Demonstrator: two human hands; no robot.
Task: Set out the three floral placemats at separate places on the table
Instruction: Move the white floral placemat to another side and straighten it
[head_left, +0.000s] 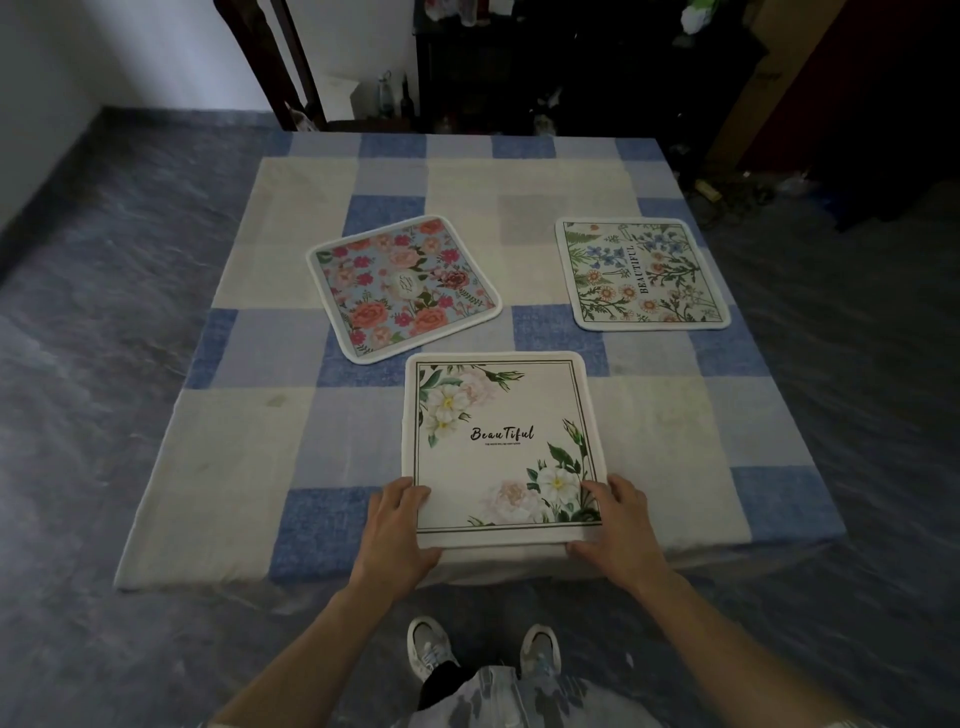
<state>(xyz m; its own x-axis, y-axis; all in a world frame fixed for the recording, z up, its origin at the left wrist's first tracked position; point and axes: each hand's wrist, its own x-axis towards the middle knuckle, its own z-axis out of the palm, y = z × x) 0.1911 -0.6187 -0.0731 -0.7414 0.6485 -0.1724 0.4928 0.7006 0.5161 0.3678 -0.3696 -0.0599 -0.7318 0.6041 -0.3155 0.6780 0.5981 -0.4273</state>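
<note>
Three floral placemats lie apart on a table with a blue and white checked cloth (249, 415). A white mat with pale blooms and the word "Beautiful" (501, 441) lies at the near edge. My left hand (400, 530) grips its near left corner and my right hand (618, 525) grips its near right corner, thumbs on top. A light blue mat with pink and red roses (405, 288) lies tilted at the centre left. A cream mat with green stems and blue flowers (641, 273) lies at the right.
A dark wooden chair (291, 62) stands behind the table's far edge. Bottles (387, 96) and a dark cabinet (571, 67) stand against the back wall. Grey marbled floor surrounds the table, and my shoes (483, 649) stand at its near edge.
</note>
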